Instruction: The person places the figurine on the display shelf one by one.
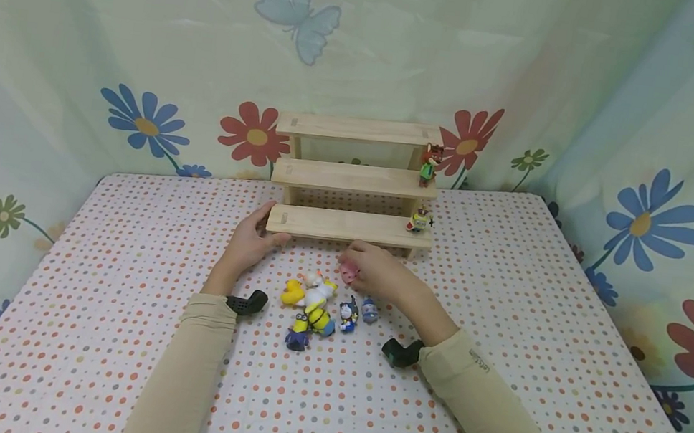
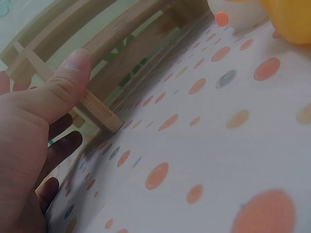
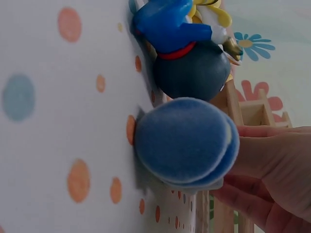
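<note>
My left hand (image 1: 250, 237) holds the left end of the bottom step of a three-tier wooden shelf (image 1: 346, 225). In the left wrist view its thumb (image 2: 73, 80) lies along the front side of the wood, the other fingers beyond the end. Just in front of the shelf, my right hand (image 1: 379, 271) pinches a small pink figurine (image 1: 349, 272), mostly covered by the fingers. Near it on the cloth are a blue-capped figurine (image 1: 369, 311) and a blue-and-dark figurine (image 1: 349, 314); the blue cap (image 3: 184, 141) hides the right fingertips in the right wrist view.
A fox figurine (image 1: 429, 165) stands at the right end of the middle tier, a crowned yellow figurine (image 1: 418, 220) on the bottom one. Between the arms lie a yellow duck (image 1: 293, 292), a white figurine (image 1: 317, 291) and minions (image 1: 298, 333). Dotted cloth (image 1: 117, 289) covers the table.
</note>
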